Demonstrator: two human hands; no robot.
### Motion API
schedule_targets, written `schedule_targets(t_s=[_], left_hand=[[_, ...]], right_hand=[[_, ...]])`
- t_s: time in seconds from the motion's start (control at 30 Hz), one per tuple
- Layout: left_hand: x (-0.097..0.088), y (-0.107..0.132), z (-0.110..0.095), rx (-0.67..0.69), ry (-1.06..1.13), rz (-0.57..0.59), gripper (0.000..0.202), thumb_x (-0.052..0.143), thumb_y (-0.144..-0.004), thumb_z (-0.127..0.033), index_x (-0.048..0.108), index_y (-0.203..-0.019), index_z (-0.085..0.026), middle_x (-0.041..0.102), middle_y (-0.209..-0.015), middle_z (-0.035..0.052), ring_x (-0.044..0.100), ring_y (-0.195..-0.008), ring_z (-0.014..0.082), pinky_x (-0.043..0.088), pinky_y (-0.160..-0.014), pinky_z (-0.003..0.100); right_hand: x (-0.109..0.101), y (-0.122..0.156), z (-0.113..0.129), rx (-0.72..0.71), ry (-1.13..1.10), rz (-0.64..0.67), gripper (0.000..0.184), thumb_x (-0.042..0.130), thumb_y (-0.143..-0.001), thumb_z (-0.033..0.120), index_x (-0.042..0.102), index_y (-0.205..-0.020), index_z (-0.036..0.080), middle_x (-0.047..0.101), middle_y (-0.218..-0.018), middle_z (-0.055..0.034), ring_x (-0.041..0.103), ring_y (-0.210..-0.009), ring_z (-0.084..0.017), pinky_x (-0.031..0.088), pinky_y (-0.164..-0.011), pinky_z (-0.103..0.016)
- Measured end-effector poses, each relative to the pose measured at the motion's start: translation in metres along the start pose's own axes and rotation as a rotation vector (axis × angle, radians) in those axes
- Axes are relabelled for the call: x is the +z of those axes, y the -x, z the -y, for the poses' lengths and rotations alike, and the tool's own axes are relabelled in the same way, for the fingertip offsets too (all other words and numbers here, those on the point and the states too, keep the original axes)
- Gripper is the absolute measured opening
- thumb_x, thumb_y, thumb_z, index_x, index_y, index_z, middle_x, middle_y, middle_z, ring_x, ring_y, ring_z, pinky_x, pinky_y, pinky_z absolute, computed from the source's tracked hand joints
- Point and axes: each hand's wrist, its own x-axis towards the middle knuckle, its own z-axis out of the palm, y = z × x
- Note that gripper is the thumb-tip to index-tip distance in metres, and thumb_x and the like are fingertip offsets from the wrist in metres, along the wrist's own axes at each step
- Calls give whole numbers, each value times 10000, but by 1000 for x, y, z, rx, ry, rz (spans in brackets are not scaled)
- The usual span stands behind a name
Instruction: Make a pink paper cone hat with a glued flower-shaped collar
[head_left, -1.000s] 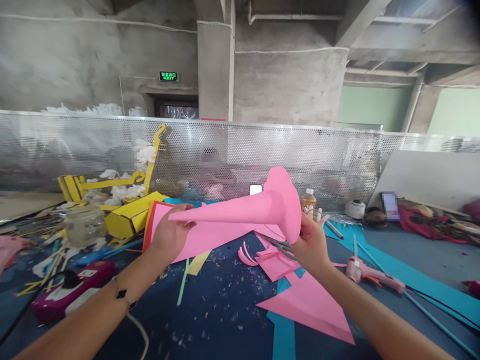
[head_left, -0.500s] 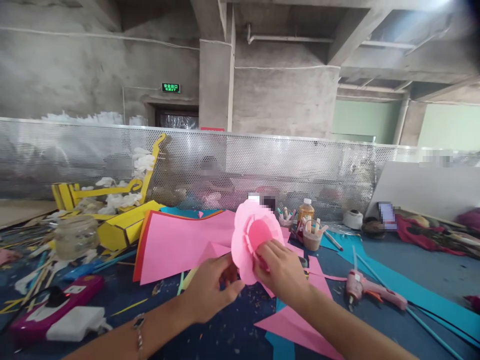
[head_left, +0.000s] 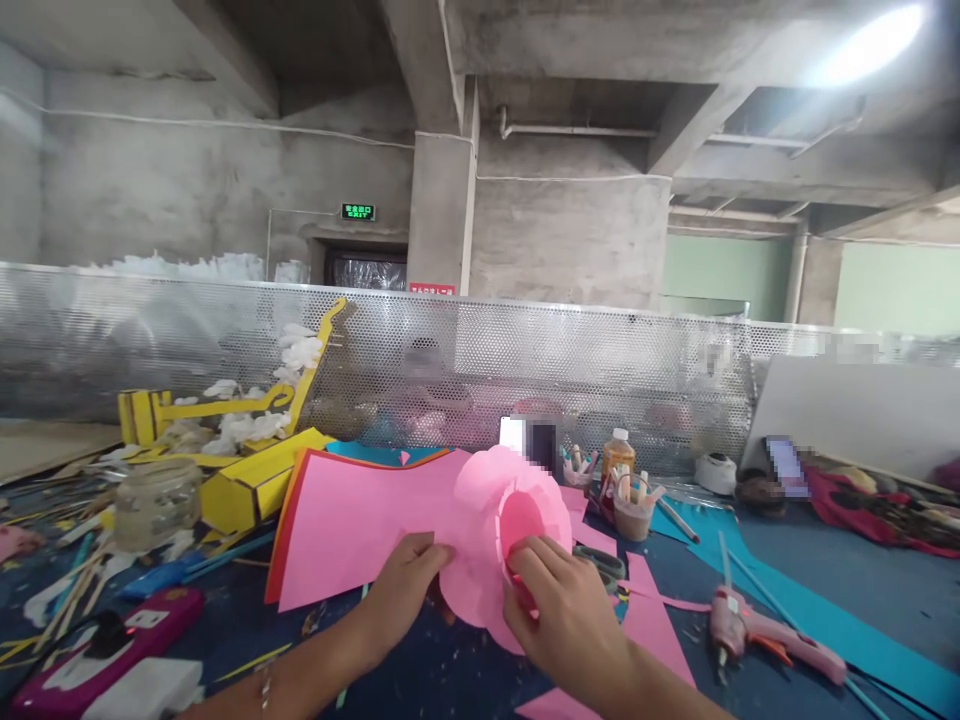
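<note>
A pink paper cone with a wide flared brim [head_left: 487,510] is held up in front of me, its open mouth turned toward me. My left hand [head_left: 405,585] grips the brim's lower left edge from behind, fingers closed on the paper. My right hand [head_left: 562,605] pinches the inner rim of the mouth, with fingertips pressed inside the opening. The cone's narrow end is hidden behind the brim. Large pink paper sheets [head_left: 352,520] lie on the blue table just behind it.
A pink glue gun [head_left: 757,625] lies at the right, with scissors [head_left: 600,562] near my right hand. A cup of sticks [head_left: 630,500], a bottle [head_left: 619,452], a glass jar [head_left: 154,500], yellow cardboard pieces [head_left: 247,470] and a magenta power strip [head_left: 112,640] surround it. A perforated metal screen [head_left: 600,360] closes the back.
The cone was turned from lying sideways between both hands to facing me mouth-first. My left hand moved from the narrow end to the brim; my right hand moved into the mouth. The view tilted up.
</note>
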Motion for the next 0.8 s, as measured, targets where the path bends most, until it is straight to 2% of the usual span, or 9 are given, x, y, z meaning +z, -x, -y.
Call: schedule_targets(t_s=[0.07,0.17,0.23,0.33,0.5,0.67,0.8], left_hand=[[-2,0,-2,5,-16,44,329,531,-836,-460,571,-630,-206,564,-510,-17,594,-518,217,476,-618,344],[-8,3,-4,83,-79,91,380,578,-857,-538,635,-741,-181,659,-683,28,626,-685,237,485,-686,341],[-11,4,-4,136,-110,42,417,599,-866,-586,652,-808,-177,684,-806,45,605,-793,241,482,-727,331],[-13,5,-4,149,-137,-63,488,582,-867,-662,602,-744,-190,599,-720,21,521,-735,212,441,-675,316],[-9,1,1,59,-71,-94,541,623,-816,-708,495,-644,-212,453,-608,-22,440,-643,177,368,-605,306],[-4,-1,7,-68,62,-263,491,711,-742,-656,489,-687,-221,521,-671,-21,520,-713,207,433,-672,338],[-4,-2,13,-102,134,-319,469,735,-732,-623,489,-740,-224,558,-732,-17,563,-785,230,459,-735,369]], right_hand=[[-3,0,1,-5,-2,-12,162,476,-878,86,501,-831,240,628,-740,-10,579,-644,-179,333,-557,-293],[-5,1,-1,-43,28,-22,176,474,-864,70,512,-847,241,649,-748,-17,592,-662,-190,351,-573,-293],[-6,1,-3,-70,36,2,201,476,-855,52,534,-892,240,677,-781,-20,614,-697,-200,366,-585,-296],[-6,0,-4,-99,12,77,247,482,-859,34,559,-975,238,718,-887,-29,646,-801,-216,418,-631,-302],[0,0,-7,-70,3,106,290,513,-789,-9,564,-930,239,714,-904,-21,637,-833,-223,473,-688,-319],[9,3,-9,-57,32,64,308,536,-729,-31,557,-877,239,694,-847,-2,617,-812,-219,470,-725,-336],[6,3,-8,-26,7,67,306,537,-747,-35,570,-884,237,698,-863,-3,619,-829,-216,473,-744,-334]])
